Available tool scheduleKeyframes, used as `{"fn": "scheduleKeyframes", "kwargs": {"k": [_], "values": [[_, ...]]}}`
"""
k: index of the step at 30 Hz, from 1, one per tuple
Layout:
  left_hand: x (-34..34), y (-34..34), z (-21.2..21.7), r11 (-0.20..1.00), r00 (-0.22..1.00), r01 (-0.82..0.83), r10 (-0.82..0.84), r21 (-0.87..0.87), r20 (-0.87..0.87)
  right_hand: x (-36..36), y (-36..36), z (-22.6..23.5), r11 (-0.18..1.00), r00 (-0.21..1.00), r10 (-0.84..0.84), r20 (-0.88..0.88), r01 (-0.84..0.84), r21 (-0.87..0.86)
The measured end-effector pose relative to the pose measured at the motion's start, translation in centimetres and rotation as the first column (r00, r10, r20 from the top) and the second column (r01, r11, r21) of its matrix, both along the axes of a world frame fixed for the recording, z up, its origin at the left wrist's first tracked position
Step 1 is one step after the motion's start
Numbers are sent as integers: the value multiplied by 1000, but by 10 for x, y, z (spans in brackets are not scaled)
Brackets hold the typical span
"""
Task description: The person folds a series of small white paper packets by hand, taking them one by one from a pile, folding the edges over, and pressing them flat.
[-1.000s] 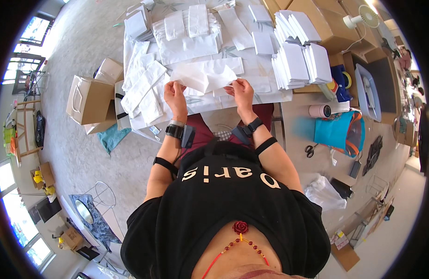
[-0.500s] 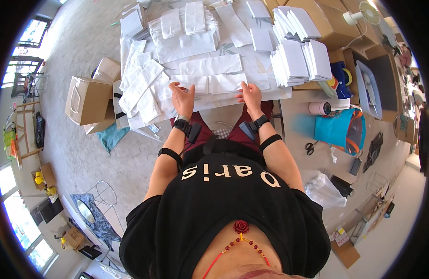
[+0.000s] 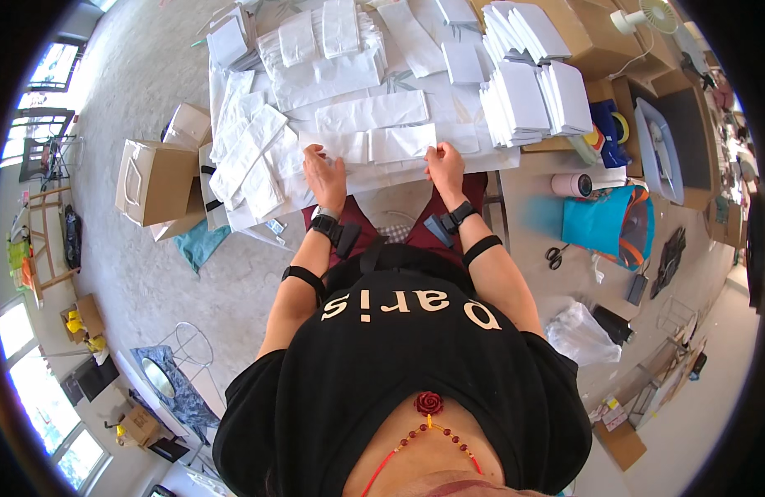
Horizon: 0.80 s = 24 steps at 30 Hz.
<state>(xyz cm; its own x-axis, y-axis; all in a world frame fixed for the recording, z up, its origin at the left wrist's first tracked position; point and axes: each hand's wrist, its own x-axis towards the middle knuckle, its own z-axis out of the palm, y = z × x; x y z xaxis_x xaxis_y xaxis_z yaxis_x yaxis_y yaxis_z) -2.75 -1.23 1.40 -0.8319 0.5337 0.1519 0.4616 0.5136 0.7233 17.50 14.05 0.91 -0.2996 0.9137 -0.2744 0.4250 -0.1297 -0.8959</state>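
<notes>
A flat white paper bag [image 3: 374, 145] lies on the near edge of the white-covered table [image 3: 482, 157]. My left hand [image 3: 324, 176] presses down on its left end, fingers spread flat. At the bag's right end my right hand [image 3: 444, 166] rests with fingertips on the paper. Neither hand lifts the bag; both lie on top of it. A second folded bag [image 3: 372, 110] lies just beyond.
Stacks of folded white bags [image 3: 527, 99] stand at the right, more piles [image 3: 324, 33] at the back and loose ones [image 3: 246, 157] at the left. A cardboard box [image 3: 154, 178] stands on the floor left. A tape roll [image 3: 571, 185], blue bag [image 3: 602, 224] and scissors [image 3: 555, 257] lie right.
Both hands held a white bag lifted off the table a second ago; now it lies flat and the hands have moved down and apart to press its ends.
</notes>
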Motion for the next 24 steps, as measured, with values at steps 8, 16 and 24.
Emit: {"fn": "scheduleKeyframes", "kwargs": {"k": [8, 16, 24], "values": [[0, 5, -7, 993, 997, -21, 11, 114, 81, 1, -1, 6, 999, 1000, -28, 6, 28, 40], [-1, -15, -20, 976, 983, -134, 109, 172, 147, 1, -2, 1, 999, 1000, -14, 12, 13, 49], [-1, -18, -19, 966, 967, -168, 122, 195, 225, 1, 0, -16, 969, 984, -13, 176, -31, 243]]}}
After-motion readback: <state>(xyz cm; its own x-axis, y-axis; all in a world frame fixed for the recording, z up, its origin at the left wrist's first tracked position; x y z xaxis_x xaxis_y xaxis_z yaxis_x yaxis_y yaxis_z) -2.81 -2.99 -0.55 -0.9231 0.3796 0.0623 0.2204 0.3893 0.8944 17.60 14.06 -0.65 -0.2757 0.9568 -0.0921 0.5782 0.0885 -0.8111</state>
